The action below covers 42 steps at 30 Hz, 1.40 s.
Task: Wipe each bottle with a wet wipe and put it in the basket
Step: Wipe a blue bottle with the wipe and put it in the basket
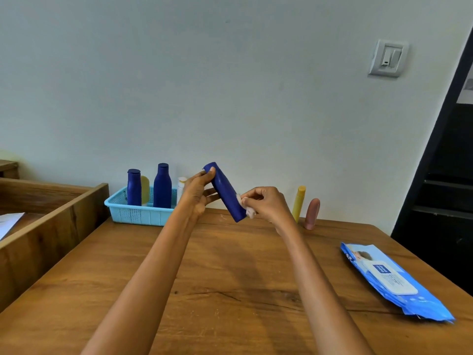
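A single view is given, taken from a camera worn on the head and aimed forward and slightly down across a wooden table (230, 290). The lens is wide, so the wall (230, 73) fills the upper half of the frame and straight edges are bent toward the borders. Both forearms are seen entering from the bottom edge and meeting at the centre, close to the camera. The basket (138, 213) is seen in the middle left, against the wall, farther off. The wipes pack (394, 280) lies at the lower right. A switch (387, 58) is caught at the upper right. No second view is supplied, so nothing is shared.
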Tool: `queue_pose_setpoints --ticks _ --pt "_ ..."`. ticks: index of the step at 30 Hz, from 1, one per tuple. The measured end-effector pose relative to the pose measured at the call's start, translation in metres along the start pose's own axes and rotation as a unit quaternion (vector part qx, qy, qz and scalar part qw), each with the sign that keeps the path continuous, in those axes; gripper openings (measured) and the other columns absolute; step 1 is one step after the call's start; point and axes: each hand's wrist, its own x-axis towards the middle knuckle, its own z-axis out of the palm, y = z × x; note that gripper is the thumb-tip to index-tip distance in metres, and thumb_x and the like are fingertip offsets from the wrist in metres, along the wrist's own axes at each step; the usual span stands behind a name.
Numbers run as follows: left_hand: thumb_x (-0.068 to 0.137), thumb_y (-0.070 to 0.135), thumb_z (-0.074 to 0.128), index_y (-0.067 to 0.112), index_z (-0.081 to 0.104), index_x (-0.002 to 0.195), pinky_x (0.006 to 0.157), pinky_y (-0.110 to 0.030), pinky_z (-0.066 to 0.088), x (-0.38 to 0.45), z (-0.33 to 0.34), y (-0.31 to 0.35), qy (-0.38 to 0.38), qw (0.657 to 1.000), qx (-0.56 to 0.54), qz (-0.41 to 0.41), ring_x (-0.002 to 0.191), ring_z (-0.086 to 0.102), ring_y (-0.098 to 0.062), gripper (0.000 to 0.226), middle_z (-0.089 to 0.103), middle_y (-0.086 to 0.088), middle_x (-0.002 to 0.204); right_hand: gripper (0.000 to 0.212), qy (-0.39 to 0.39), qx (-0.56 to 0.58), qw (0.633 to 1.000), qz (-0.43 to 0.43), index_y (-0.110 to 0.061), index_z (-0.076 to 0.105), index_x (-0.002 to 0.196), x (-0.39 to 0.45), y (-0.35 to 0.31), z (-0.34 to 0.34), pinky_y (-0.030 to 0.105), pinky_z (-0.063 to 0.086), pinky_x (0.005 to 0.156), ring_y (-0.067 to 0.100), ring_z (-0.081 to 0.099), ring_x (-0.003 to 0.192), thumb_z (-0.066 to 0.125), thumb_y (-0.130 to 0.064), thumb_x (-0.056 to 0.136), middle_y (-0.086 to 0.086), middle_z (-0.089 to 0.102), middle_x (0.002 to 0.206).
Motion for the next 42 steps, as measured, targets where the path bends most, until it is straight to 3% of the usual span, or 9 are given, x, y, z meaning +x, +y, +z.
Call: queue_pose_setpoints --ticks 6,11,14,17,21,26,33,39,42 --pt "0.088 0.021 0.063 0.011 0.061 0.100 0.060 -0.032 0.057 -0.011 0.014 -0.009 -0.068 0.997 0.035 -0.022 0.079 0.066 -0.021 0.016 0.066 -0.007 0.094 0.013 0.111 0.022 0.990 -0.082 -0.017 0.071 0.094 -0.002 -0.012 0.009 0.000 0.040 0.056 -0.009 0.059 0.071 0.066 -0.026 0.085 -0.014 0.066 0.083" --pt "0.088 0.020 0.063 0.013 0.061 0.096 0.056 -0.030 0.056 -0.009 0.006 -0.005 -0.034 0.999 0.020 -0.013 0.075 0.067 -0.019 0.011 0.066 -0.006 0.090 0.008 -0.014 0.002 0.999 -0.040 -0.024 0.071 0.087 -0.006 -0.025 0.011 0.006 0.041 0.057 -0.006 0.061 0.071 0.072 -0.027 0.079 -0.015 0.067 0.078" --pt "0.087 0.019 0.064 0.016 0.058 0.097 0.057 -0.031 0.057 -0.006 0.002 -0.001 -0.006 1.000 -0.004 -0.004 0.085 0.064 -0.023 0.012 0.063 -0.006 0.098 0.013 -0.087 -0.018 0.996 0.019 -0.016 0.071 0.091 -0.007 -0.023 0.004 0.019 0.051 0.066 0.006 0.064 0.080 0.071 -0.020 0.078 -0.003 0.069 0.087" --pt "0.086 0.018 0.065 0.016 0.058 0.097 0.054 -0.031 0.057 -0.005 0.000 -0.001 0.003 1.000 -0.012 -0.002 0.086 0.064 -0.024 0.013 0.063 -0.006 0.098 0.017 -0.081 -0.039 0.994 0.059 -0.010 0.070 0.094 -0.008 -0.018 -0.001 0.027 0.053 0.072 0.015 0.065 0.086 0.070 -0.018 0.080 0.004 0.069 0.093" --pt "0.086 0.020 0.066 0.015 0.058 0.097 0.054 -0.031 0.056 -0.005 0.000 -0.002 0.000 1.000 -0.007 -0.004 0.086 0.064 -0.024 0.014 0.063 -0.006 0.099 0.011 -0.019 -0.072 0.996 0.044 -0.011 0.071 0.090 -0.006 -0.015 -0.001 0.019 0.045 0.059 0.007 0.060 0.076 0.068 -0.017 0.082 0.002 0.069 0.090" --pt "0.085 0.020 0.066 0.016 0.058 0.096 0.052 -0.030 0.056 -0.006 0.003 -0.005 -0.004 1.000 0.008 -0.013 0.084 0.064 -0.024 0.014 0.064 -0.006 0.097 0.013 -0.067 -0.086 0.994 -0.010 -0.017 0.070 0.091 -0.008 -0.021 0.002 0.015 0.039 0.057 0.000 0.057 0.076 0.071 -0.019 0.079 -0.007 0.065 0.086" --pt "0.085 0.027 0.066 0.008 0.063 0.107 0.059 -0.029 0.056 -0.014 0.011 -0.011 -0.100 0.991 0.079 -0.037 0.074 0.070 -0.018 0.030 0.069 -0.007 0.095 0.018 0.083 -0.015 0.993 -0.085 -0.013 0.069 0.096 -0.008 -0.025 0.009 0.002 0.040 0.052 -0.001 0.056 0.075 0.069 -0.025 0.083 -0.009 0.065 0.089" --pt "0.076 0.032 0.067 0.007 0.060 0.117 0.081 -0.035 0.057 -0.020 0.009 -0.007 -0.225 0.963 0.136 -0.052 0.089 0.067 -0.021 0.048 0.068 -0.007 0.100 0.009 0.186 0.061 0.975 -0.105 -0.014 0.070 0.092 -0.006 -0.023 0.006 0.006 0.047 0.063 0.002 0.060 0.077 0.063 -0.018 0.088 -0.006 0.068 0.087" --pt "0.079 0.028 0.067 0.009 0.062 0.113 0.079 -0.035 0.057 -0.022 0.013 -0.007 -0.254 0.955 0.144 -0.049 0.090 0.067 -0.022 0.039 0.069 -0.006 0.099 0.013 0.203 0.071 0.971 -0.108 -0.016 0.069 0.098 -0.004 -0.024 0.002 0.008 0.048 0.066 0.002 0.060 0.081 0.063 -0.021 0.088 -0.006 0.068 0.092"
